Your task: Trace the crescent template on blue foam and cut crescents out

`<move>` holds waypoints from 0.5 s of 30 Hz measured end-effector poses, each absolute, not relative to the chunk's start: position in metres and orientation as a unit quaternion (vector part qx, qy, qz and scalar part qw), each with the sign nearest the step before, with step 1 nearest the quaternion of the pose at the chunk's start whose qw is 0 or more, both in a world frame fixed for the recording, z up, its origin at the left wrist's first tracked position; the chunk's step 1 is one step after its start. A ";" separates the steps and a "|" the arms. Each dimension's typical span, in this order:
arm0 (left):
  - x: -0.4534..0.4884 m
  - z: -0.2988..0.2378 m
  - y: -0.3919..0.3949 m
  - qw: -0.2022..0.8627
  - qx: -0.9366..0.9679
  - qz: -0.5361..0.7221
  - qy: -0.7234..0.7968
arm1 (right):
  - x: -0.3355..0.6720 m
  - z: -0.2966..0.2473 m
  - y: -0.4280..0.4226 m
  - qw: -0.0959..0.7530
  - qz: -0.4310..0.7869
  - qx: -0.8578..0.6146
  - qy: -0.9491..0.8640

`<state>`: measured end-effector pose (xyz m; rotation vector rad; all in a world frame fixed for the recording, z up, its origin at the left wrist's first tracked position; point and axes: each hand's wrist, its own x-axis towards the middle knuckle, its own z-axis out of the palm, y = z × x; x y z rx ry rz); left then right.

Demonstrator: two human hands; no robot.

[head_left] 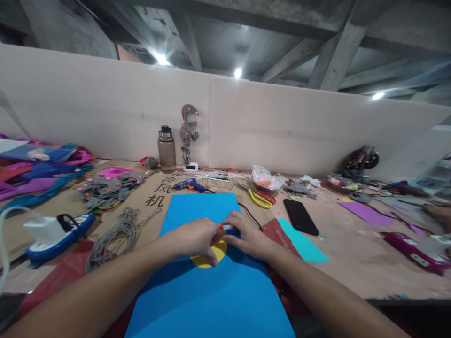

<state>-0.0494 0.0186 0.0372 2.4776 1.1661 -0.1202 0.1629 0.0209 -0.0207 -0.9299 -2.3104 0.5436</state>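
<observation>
A large blue sheet (pixel 211 300) lies in front of me, with a round yellow disc (pixel 202 261) on it, partly covered by my fingers. My left hand (pixel 202 237) is bent over the disc, its thumb pressing down on the yellow surface and its other fingers curled. My right hand (pixel 244 234) pinches a slim pen-like stick (pixel 228 227) with a red end, white part and dark blue part. The red end touches or nearly touches my left fingertips. Much of the stick is hidden by fingers, so its exact kind is unclear.
Beyond the sheet lie a blue glue gun (pixel 190 185), yellow-handled scissors (pixel 260 199) and a bottle (pixel 167 150). Right are a black phone (pixel 300 216) and turquoise paper (pixel 305 244). Left are grey cord (pixel 112 239) and a blue power strip (pixel 59 239). Another person's hand (pixel 439 215) shows far right.
</observation>
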 end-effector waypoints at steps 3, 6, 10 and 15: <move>-0.048 0.035 0.018 0.206 0.887 -0.031 0.413 | 0.159 -0.018 0.019 0.238 0.237 -0.328 -0.883; -0.046 0.034 0.016 0.204 0.889 -0.025 0.408 | 0.159 -0.020 0.021 0.226 0.253 -0.330 -0.881; -0.049 0.033 0.025 0.257 0.874 0.004 0.412 | 0.159 -0.026 0.023 0.248 0.312 -0.357 -0.845; -0.069 0.040 0.063 0.258 0.804 0.263 0.466 | 0.165 -0.026 0.030 0.353 0.358 -0.406 -0.764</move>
